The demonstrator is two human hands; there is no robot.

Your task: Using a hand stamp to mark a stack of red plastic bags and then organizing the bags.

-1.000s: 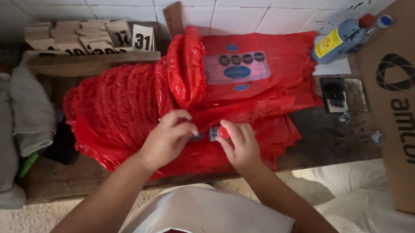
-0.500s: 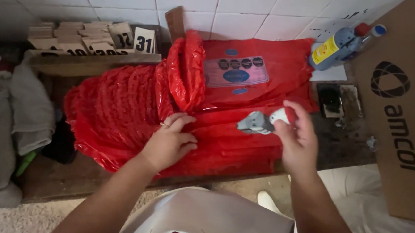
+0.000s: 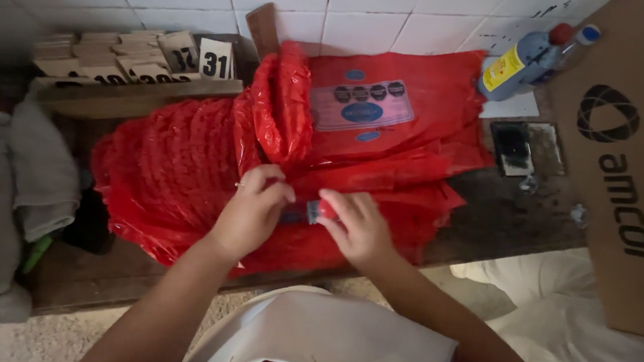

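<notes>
A pile of red mesh bags (image 3: pixel 180 163) lies on a dark wooden bench (image 3: pixel 508 217), with a bunched red fold (image 3: pixel 282 103) standing up in the middle and a flat bag with a grey label (image 3: pixel 361 104) behind it. My left hand (image 3: pixel 252 210) pinches the red mesh at the front of the pile. My right hand (image 3: pixel 357 225) holds a small tool with a red end and a dark barrel (image 3: pixel 308 212), its tip pointing at my left hand's fingers. The two hands nearly touch.
A brown cardboard box (image 3: pixel 625 164) stands at the right. A blue spray bottle (image 3: pixel 527 59) leans on the tiled wall. A phone (image 3: pixel 513 149) lies on the bench. Numbered cards (image 3: pixel 172 57) sit on a wooden shelf at left. Grey cloth (image 3: pixel 12 182) hangs at far left.
My right hand had swung out to the right and lifted with the small tool; now it is back down at the mesh beside my left hand, which stayed on the pile.
</notes>
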